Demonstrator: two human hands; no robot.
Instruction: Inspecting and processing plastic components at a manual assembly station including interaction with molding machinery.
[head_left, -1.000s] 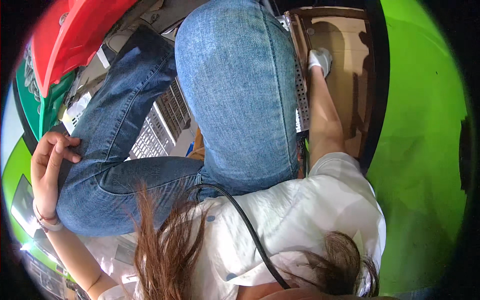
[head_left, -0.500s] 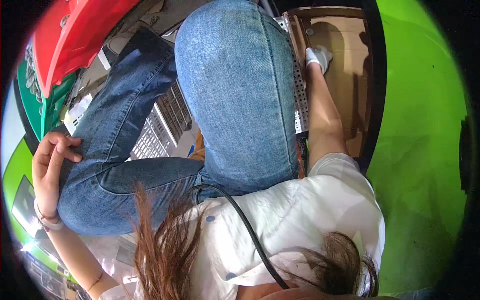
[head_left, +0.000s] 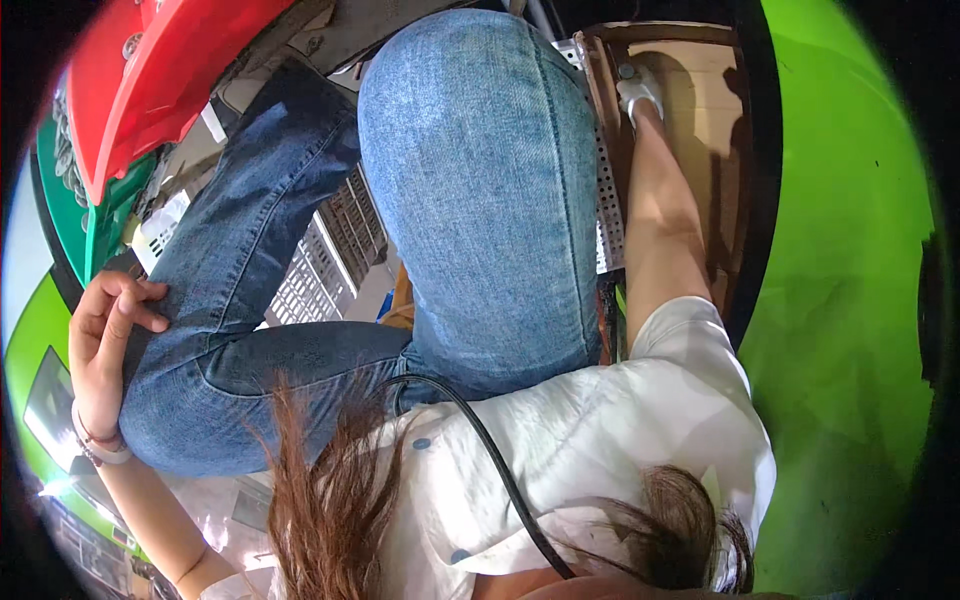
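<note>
My right hand [head_left: 642, 92], in a pale glove or finger covering, reaches into a brown cardboard box [head_left: 690, 60] at the far right. Its fingertips close around a small round grey disc [head_left: 627, 71] near the box's far left corner. The fingers are small in view and partly hidden. My left hand [head_left: 110, 325] rests on the side of my bent left knee, loosely curled with fingers apart and nothing in it. A bracelet and a pale band circle that wrist.
A red plastic bin [head_left: 150, 90] and a green bin [head_left: 115, 220] holding metal parts stand at the far left. A perforated metal strip [head_left: 609, 200] runs beside the box. White slatted crates [head_left: 315, 270] sit below my legs. A green surface [head_left: 850, 300] spans the right.
My right hand has moved farther into the box, up to the round disc, which stood apart from it before. The left hand stays on the knee. The view has shifted slightly.
</note>
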